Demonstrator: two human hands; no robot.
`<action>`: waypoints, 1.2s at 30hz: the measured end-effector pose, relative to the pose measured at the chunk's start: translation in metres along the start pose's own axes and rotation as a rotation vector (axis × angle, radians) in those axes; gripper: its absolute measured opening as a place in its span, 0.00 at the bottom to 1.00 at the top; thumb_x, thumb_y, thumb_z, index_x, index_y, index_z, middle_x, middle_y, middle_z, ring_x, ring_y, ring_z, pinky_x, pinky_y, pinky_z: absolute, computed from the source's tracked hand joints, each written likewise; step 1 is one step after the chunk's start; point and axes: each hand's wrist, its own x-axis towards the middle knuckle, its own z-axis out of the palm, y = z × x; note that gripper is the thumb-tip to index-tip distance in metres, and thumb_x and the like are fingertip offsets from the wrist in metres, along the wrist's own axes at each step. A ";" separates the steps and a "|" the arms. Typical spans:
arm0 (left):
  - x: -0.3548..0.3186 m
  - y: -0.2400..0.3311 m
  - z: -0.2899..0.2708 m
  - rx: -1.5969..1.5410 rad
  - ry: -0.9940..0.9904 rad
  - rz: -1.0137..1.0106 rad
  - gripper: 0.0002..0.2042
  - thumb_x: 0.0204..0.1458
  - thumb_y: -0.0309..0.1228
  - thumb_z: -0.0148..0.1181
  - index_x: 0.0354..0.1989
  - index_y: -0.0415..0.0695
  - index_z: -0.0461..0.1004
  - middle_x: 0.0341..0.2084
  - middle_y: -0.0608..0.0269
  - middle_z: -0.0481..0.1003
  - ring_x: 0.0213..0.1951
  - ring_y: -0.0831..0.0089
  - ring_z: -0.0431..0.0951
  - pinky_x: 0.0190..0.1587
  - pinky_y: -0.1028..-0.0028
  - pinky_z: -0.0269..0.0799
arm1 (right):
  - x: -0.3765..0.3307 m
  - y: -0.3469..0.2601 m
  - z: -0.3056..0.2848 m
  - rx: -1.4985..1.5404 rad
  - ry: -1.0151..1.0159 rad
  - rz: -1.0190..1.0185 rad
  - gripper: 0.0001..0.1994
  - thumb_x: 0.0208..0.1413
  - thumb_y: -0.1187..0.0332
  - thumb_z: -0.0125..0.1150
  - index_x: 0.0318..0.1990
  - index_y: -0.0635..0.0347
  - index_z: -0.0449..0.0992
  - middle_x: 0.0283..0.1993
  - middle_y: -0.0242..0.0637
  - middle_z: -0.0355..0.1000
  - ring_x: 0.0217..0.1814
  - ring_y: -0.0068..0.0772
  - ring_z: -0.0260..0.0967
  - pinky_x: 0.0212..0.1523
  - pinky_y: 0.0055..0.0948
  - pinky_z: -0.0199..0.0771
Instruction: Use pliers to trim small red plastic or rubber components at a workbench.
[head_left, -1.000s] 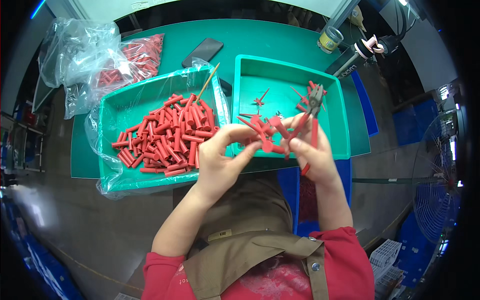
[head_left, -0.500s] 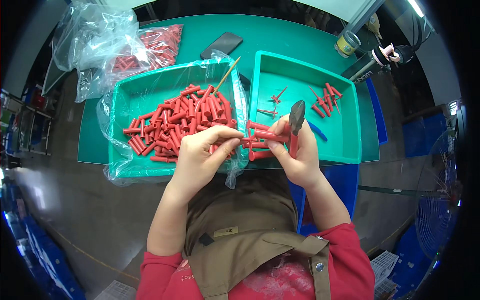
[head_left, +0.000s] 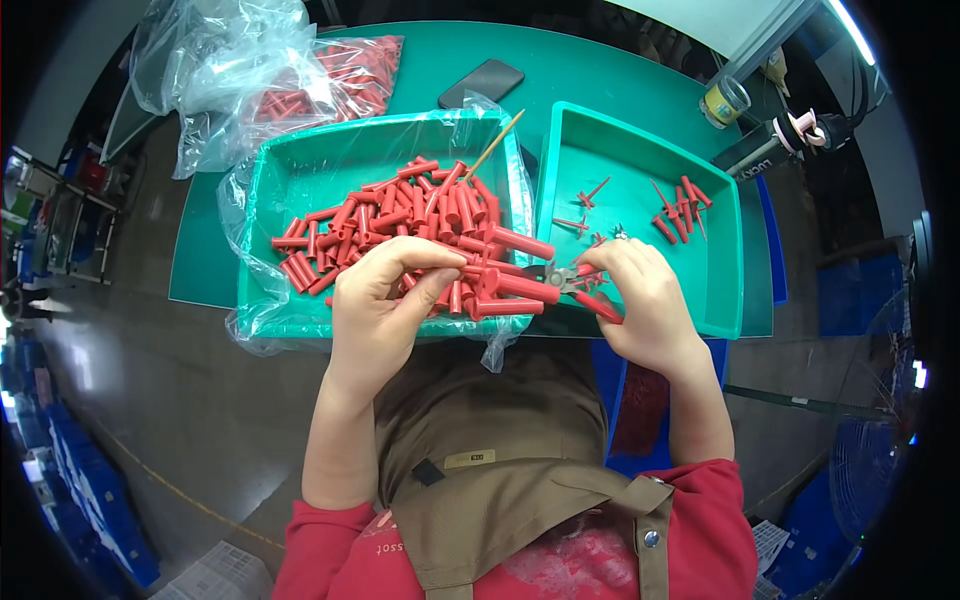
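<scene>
My left hand (head_left: 378, 305) is closed in a pinch on the thin stem of a red plastic sprue, which carries several flanged red tubes (head_left: 522, 287) spreading to the right. My right hand (head_left: 648, 295) is wrapped round the red handles of cutting pliers (head_left: 563, 279). The jaws point left and lie among the tubes; whether they touch a stem I cannot tell. Below the sprue, a pile of loose red tubes (head_left: 350, 222) fills much of a green bin (head_left: 300, 150) lined with clear plastic. A thin wooden stick (head_left: 497, 143) stands tilted in that pile.
A second green bin (head_left: 640, 131), on the right, holds thin red sprue pieces (head_left: 588, 196) and several tubes (head_left: 688, 208). At the back are a clear bag of red tubes (head_left: 350, 75), a dark phone (head_left: 482, 83) and a small jar (head_left: 724, 102).
My right hand has let go of the tubes and moved right. The pliers have swung from pointing upward to pointing left among the tubes. My left hand keeps its pinch; the view has shifted slightly.
</scene>
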 end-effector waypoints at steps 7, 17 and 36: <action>-0.001 0.011 0.006 0.016 -0.026 0.005 0.06 0.55 0.14 0.60 0.39 0.34 0.78 0.34 0.62 0.77 0.36 0.81 0.75 0.37 0.81 0.69 | 0.012 -0.017 0.000 -0.131 0.034 -0.075 0.21 0.36 0.83 0.62 0.43 0.61 0.72 0.39 0.42 0.72 0.41 0.46 0.69 0.41 0.39 0.67; 0.001 0.010 0.007 0.010 0.000 0.014 0.05 0.54 0.18 0.62 0.39 0.36 0.80 0.31 0.60 0.80 0.34 0.78 0.79 0.37 0.78 0.74 | 0.016 -0.019 0.004 -0.124 0.038 -0.084 0.23 0.32 0.84 0.61 0.43 0.62 0.72 0.40 0.42 0.72 0.39 0.47 0.68 0.40 0.39 0.67; 0.005 0.008 0.009 0.055 0.139 0.128 0.05 0.53 0.18 0.63 0.38 0.37 0.80 0.28 0.61 0.80 0.29 0.78 0.78 0.32 0.79 0.72 | 0.022 -0.025 0.012 -0.081 0.033 -0.016 0.23 0.33 0.84 0.63 0.44 0.64 0.74 0.36 0.44 0.72 0.36 0.47 0.71 0.37 0.40 0.72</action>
